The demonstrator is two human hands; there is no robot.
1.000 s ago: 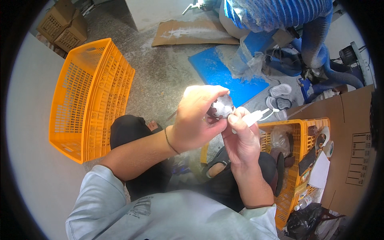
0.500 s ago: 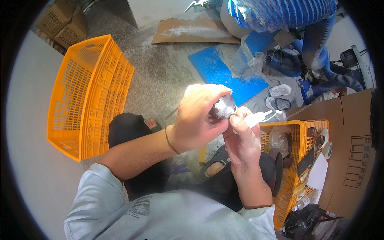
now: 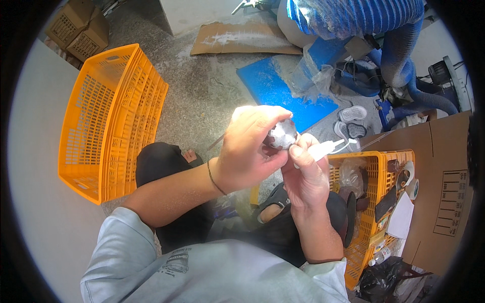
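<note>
My left hand (image 3: pixel 246 144) is closed around a small rounded object (image 3: pixel 283 134) with patchy silver-white and dark brown faces. Its thumb and fingers curl about the sides, hiding much of it. In my right hand (image 3: pixel 307 179) lies a small white squeeze bottle (image 3: pixel 319 151) with a narrow nozzle and a thin strap, tip pointing right, away from the rounded object. The right thumb and fingertips press at the lower right edge of the rounded object. Bright light falls on both hands, washing out some detail.
Stacked orange crates (image 3: pixel 134 121) stand at the left. Another orange crate (image 3: pixel 371 157) at the right holds bags and odds and ends, beside a large cardboard box (image 3: pixel 429 202). Ahead lie a blue board (image 3: pixel 288 96), a cardboard sheet (image 3: pixel 242 39), clogs (image 3: pixel 352 114) and a blue hose (image 3: pixel 399 65).
</note>
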